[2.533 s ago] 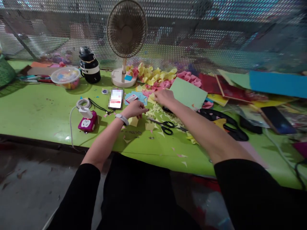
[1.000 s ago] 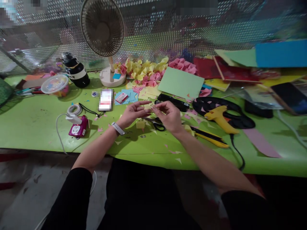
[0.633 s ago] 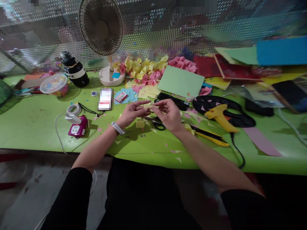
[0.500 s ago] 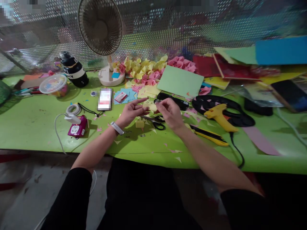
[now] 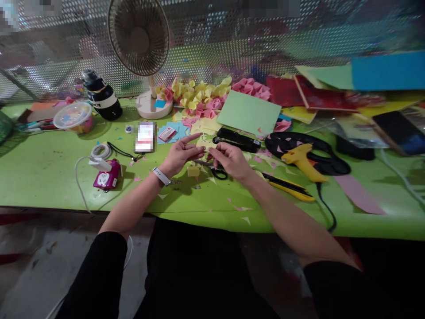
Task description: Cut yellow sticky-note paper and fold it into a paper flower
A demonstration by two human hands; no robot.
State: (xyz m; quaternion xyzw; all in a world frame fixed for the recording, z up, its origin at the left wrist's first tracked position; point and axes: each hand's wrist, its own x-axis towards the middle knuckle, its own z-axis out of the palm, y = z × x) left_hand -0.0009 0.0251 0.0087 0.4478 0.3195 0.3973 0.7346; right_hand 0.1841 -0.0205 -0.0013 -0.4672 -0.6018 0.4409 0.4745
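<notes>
Between my two hands is a small piece of pale yellow paper (image 5: 207,143). My left hand (image 5: 179,156) pinches its left side between thumb and fingers, with the index finger stretched out above. At the lower right edge, the fingertips of my right hand (image 5: 231,161) are closed on the same paper. Scissors (image 5: 219,174) with black handles lie beneath the hands, partly covered. A small yellow paper stack (image 5: 193,171) sits just below my left hand. Behind my right hand lies a black stapler (image 5: 242,141).
To the right lie a yellow utility knife (image 5: 289,188) and a yellow glue gun (image 5: 304,162) with its cord. Folded yellow and pink paper shapes (image 5: 195,95) are heaped behind. A fan (image 5: 154,106), a bottle (image 5: 104,101), a phone (image 5: 145,136) and a purple socket (image 5: 106,175) stand left.
My right hand has come down slightly, from the paper's upper right near the stapler to its lower right edge. The stapler's left end now shows. My left hand has hardly moved.
</notes>
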